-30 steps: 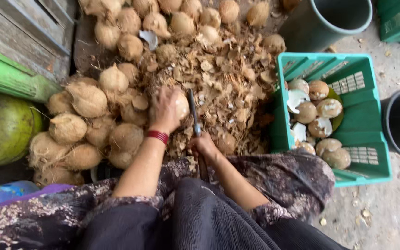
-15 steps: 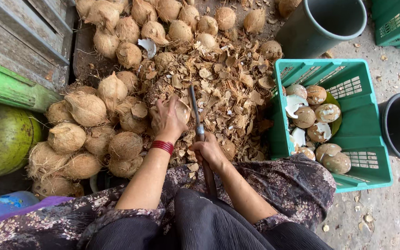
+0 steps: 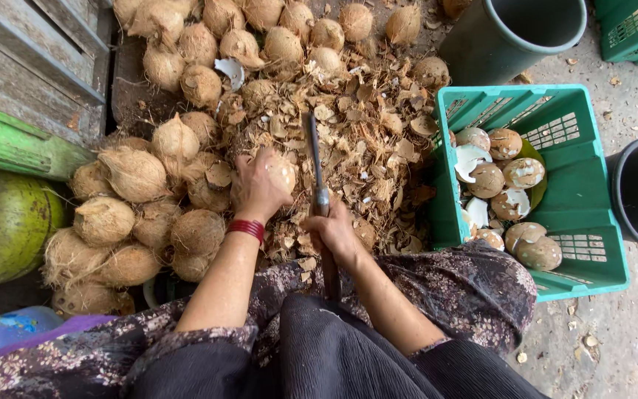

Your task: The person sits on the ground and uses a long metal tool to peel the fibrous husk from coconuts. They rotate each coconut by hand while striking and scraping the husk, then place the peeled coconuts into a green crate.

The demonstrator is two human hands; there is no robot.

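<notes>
A husked coconut (image 3: 280, 171) is held low over the heap of shell chips (image 3: 363, 140), just in front of the knees. The left hand (image 3: 260, 186) is cupped over it from the near side, fingers curled and clasped around the shell. The right hand (image 3: 334, 233) is clenched on the handle of a long knife (image 3: 313, 159), whose blade is pointed away from the body and lies just beside the coconut, on its right. Whether the edge touches the shell cannot be told.

The coconut is judged heavy for its size, hard and rigid, with a rough fibrous surface that gives good friction; slipping is thought unlikely, rolling likely because of the round form. A broad palm grip over the crown, fingers kept on the side away from the blade, is judged the safest hold. The shell is brittle under a sharp blow.

Unworked coconuts (image 3: 134, 174) are piled to the left. Peeled ones (image 3: 505, 144) are lying in a green crate (image 3: 588, 177) to the right, with a dark bucket (image 3: 511, 33) behind it.
</notes>
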